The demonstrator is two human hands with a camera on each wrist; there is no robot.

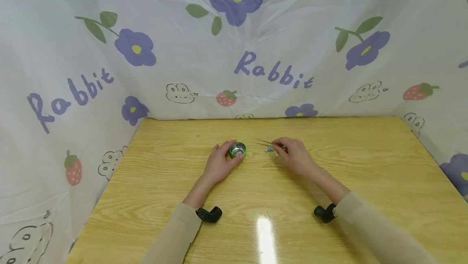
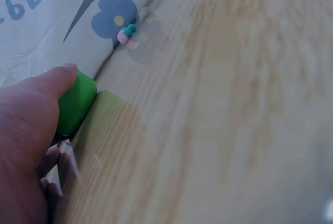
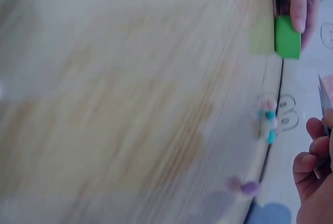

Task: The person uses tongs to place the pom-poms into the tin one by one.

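My left hand (image 1: pixel 218 163) grips a small round green tin (image 2: pixel 78 103), its fingers and thumb around the side. In the head view the tin's open top faces up, showing a shiny metal inside. To the right, my right hand (image 1: pixel 297 156) pinches a pair of metal tweezers (image 1: pixel 264 142), tips pointing left toward the tin. Their tips stand apart with nothing visible between them, above the table in the wrist views. Just under the tweezers lie several small pink, white and teal balls (image 2: pixel 127 33), clustered on the table. A purple ball (image 3: pixel 251 188) lies a little apart, near the right hand.
The wood-grain table (image 1: pixel 164 191) spreads around both hands. Behind it and at the sides hangs a white cloth (image 1: pixel 175 61) printed with purple flowers, rabbits and strawberries. A dark wrist device (image 1: pixel 209 215) is strapped on each forearm.
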